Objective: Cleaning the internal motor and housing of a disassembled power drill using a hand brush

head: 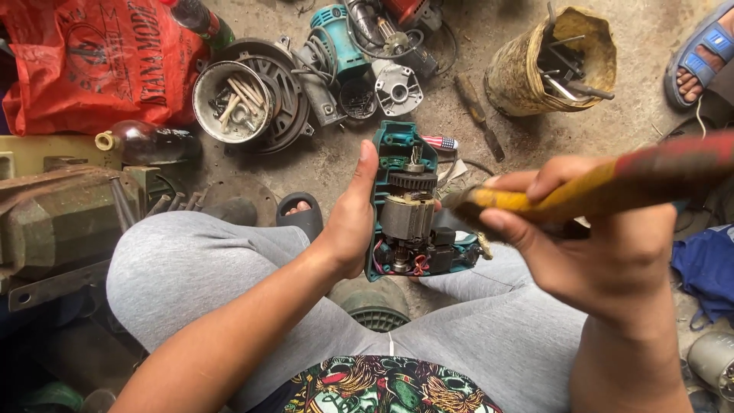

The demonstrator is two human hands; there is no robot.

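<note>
The left hand (348, 222) is holding an opened power tool (409, 206), a drill with one half of its teal housing taken off. The grip of this hand is closing around the back of the housing, with the thumb lying along its left edge and pointing up. Inside the open half, the motor (405, 218), a dark gear (413, 181) above it and some red and blue wires (397, 264) at the bottom are showing. The tool is being held upright above the person's lap, between the knees in grey trousers (199, 268).

The right hand (589, 245) is gripping a yellow tool handle (604, 187), worn and partly red; the fingers are closing fully around it. Its dark tip is pointing at the right side of the motor, very near or touching it; I cannot tell which.

On the concrete floor (535, 138) ahead are lying another teal power tool (336, 30), a round tin with bolts (229, 99), a red plastic bag (92, 61) and a yellow bucket with tools (550, 61). A sandalled foot of another person (699, 57) is standing at the top right.
</note>
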